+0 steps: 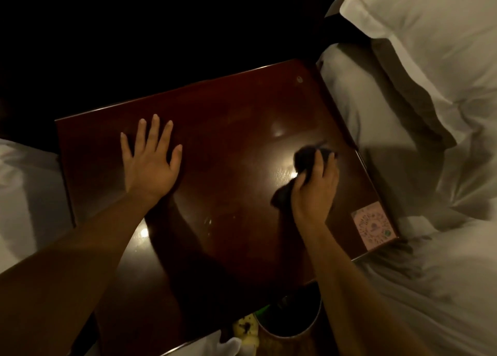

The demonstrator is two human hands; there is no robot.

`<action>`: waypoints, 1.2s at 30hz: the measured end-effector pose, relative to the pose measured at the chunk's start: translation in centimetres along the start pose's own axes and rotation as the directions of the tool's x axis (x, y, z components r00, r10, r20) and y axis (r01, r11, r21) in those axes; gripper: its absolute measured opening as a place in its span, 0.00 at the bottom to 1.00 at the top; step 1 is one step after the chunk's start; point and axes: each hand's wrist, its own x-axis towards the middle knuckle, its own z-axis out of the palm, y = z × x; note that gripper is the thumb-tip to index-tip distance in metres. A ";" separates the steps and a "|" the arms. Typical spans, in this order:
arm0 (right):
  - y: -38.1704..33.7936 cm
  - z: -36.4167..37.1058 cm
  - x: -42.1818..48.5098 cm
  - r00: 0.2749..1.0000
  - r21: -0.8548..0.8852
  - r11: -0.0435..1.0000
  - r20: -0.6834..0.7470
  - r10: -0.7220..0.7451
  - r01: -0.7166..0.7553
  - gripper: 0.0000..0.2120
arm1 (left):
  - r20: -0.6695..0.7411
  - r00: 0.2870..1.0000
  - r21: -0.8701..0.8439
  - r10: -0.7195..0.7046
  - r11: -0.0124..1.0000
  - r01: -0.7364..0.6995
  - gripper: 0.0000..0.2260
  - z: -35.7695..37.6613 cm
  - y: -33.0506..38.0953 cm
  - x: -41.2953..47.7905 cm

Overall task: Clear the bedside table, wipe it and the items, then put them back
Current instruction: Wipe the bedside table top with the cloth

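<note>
Head cam: dark glossy wooden table fills the centre of frame. A pink printed sticker lies flat at its 4 o'clock corner.

Left hand is palm-down on the table at 9 o'clock, fingers straight and spread apart.

Right hand is at 3 o'clock on the top, its fingers curled and clamped on a dark cloth. The cloth is bunched and down on the wood. One end pokes out past the fingertips toward 12, and a tail hangs out on the thumb side toward 8. It's motion-blurred, so I can't tell the fabric.

I see lamp glare on the surface just beside the cloth, and a second spot near the left forearm.

White pillow at 1 o'clock and white duvet at 4 o'clock, right up against the table's edge. More white bedding at 9 o'clock.

Round bin at 6 o'clock, by the near edge and lower down. Something yellow is beside it; I can't tell what.
</note>
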 end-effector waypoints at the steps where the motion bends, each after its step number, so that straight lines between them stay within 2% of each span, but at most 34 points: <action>1: -0.9 0.5 1.4 1.000 0.015 1.000 -0.017 0.017 -0.017 0.24 | 0.005 1.000 0.001 -0.002 1.000 0.002 0.27 0.0 0.1 0.0; 6: -8.2 4.3 5.3 0.998 0.096 0.993 0.027 -0.065 0.062 0.26 | 0.014 1.000 0.017 -0.005 1.000 0.005 0.28 0.0 0.1 0.1; 9: -13.0 6.8 5.7 0.980 0.110 0.980 0.091 -0.178 0.167 0.27 | 0.012 1.000 0.019 -0.003 1.000 0.003 0.28 0.0 0.0 0.2; 15: -18.9 10.2 5.8 0.863 0.086 0.894 0.238 -0.446 0.439 0.26 | -0.004 1.000 0.016 -0.011 1.000 0.011 0.28 0.1 0.2 0.1; 17: -18.9 10.2 6.7 0.821 0.073 0.859 0.263 -0.506 0.506 0.25 | -0.011 1.000 0.020 -0.007 1.000 0.007 0.27 0.1 0.0 0.2; 19: -18.3 9.8 7.5 0.810 0.070 0.848 0.265 -0.523 0.525 0.25 | -0.010 1.000 0.020 -0.004 1.000 0.004 0.27 0.1 -0.1 0.2; 21: -16.9 8.9 8.7 0.855 0.059 0.885 0.235 -0.461 0.461 0.25 | -0.010 1.000 0.015 -0.003 1.000 0.003 0.27 0.1 -0.1 0.2; 24: -12.9 6.6 10.4 0.945 0.051 0.956 0.147 -0.292 0.287 0.26 | 0.002 1.000 0.004 -0.002 1.000 0.002 0.28 0.1 -0.1 0.3; 26: -9.8 4.9 10.7 0.974 0.038 0.979 0.098 -0.205 0.202 0.25 | 0.006 1.000 0.000 -0.004 1.000 0.004 0.28 -0.1 -0.1 0.2; 33: 0.1 -0.5 6.2 0.999 -0.033 0.999 -0.004 0.032 -0.032 0.24 | 0.031 0.999 0.011 -0.011 1.000 0.011 0.29 -0.2 0.0 0.3; 36: 1.5 -1.2 1.9 0.997 -0.005 0.998 -0.038 0.069 -0.070 0.25 | 0.036 0.999 0.013 -0.010 1.000 0.009 0.29 -0.2 -0.1 0.3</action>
